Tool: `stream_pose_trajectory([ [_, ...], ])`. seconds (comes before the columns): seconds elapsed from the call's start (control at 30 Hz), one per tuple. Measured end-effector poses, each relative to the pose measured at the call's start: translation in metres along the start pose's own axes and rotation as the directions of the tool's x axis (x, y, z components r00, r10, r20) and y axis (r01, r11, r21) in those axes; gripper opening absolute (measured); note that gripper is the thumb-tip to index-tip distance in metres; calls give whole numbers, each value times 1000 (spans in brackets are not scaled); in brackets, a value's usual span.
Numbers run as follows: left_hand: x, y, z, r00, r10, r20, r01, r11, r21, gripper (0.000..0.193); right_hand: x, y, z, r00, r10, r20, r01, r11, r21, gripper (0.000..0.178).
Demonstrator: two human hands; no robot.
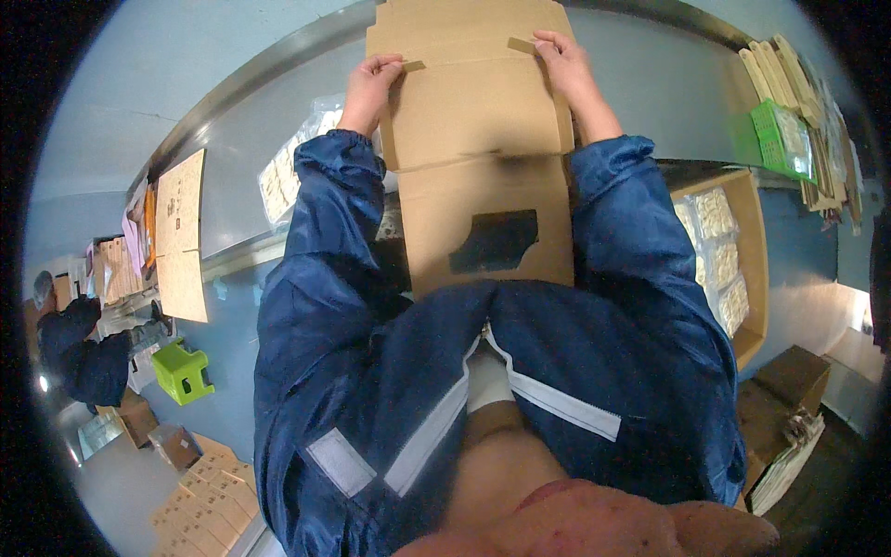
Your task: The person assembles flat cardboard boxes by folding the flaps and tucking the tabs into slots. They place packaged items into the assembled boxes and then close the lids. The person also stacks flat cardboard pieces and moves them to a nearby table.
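Note:
A brown cardboard carton blank (478,111) lies unfolded in front of me, from the far side of the metal table to my chest. Its nearer panel has a dark cut-out window (497,243). My left hand (371,84) pinches a small flap at the blank's left edge. On the opposite edge, my right hand (564,67) grips the matching flap between thumb and fingers. Both flaps stick inward over the panel. Beside my left forearm are clear bags of pale pieces (281,181), partly covered by my sleeve.
An open carton (756,269) with several bags of pale food stands at my right. Beyond it are a green basket (780,139) and stacked cardboard (789,79). At left are another flat carton (179,232), a green stool (182,371), stacked cartons (209,501) and a person (83,357).

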State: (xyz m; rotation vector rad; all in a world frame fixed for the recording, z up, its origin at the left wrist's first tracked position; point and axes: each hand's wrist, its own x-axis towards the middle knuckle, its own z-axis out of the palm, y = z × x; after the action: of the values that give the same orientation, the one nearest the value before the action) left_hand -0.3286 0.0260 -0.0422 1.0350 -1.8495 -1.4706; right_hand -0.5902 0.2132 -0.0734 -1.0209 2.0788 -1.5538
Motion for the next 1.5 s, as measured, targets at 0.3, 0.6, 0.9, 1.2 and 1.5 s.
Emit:
stream_pose_trajectory([
  [0.3,5,10,-23,950,-232,209,294,892,-343,43,19,-22,-30,941,78,329,-81,997,-4,53],
  [0.6,28,-12,-21,911,403,92,-398,795,457,29,30,-15,-1,952,-257,168,289,935,-208,60],
  [0.9,-30,24,16,753,457,473,-557,62,828,21,-38,-69,7,699,-513,498,660,194,-726,12],
  [1.2,-19,24,14,829,477,292,-492,374,786,31,31,-87,-4,721,-3,693,405,813,-417,36],
  [1.5,35,12,25,844,240,479,-534,312,786,22,48,-71,29,756,2,655,445,733,-515,32],
])
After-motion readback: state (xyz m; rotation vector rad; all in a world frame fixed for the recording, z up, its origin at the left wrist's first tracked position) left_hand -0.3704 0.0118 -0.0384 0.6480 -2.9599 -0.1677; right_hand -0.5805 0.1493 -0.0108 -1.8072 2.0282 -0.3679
